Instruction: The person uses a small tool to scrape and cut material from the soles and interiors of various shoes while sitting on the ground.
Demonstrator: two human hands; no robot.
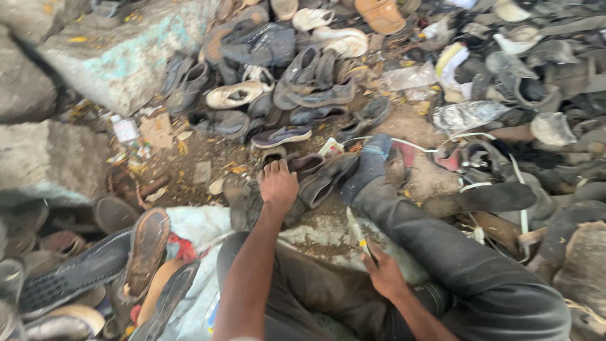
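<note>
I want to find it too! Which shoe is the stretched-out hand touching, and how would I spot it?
Start at the big heap of old shoes on the dirt. Come down to its near edge, where the left hand reaches out. Just right of that hand lies a dark slip-on shoe, tipped on its side, its opening facing the hand, unlike the pale shoe farther back.

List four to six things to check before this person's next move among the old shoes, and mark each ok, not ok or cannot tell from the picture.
1. Left hand resting on a dark shoe, palm down: ok.
2. Left hand closed around that shoe: not ok, fingers lie flat.
3. Right hand gripping a thin blade-like tool: ok.
4. Tool tip apart from the trouser leg: cannot tell, blurred.
5. Shoe pile lying beyond the left hand: ok.
</note>
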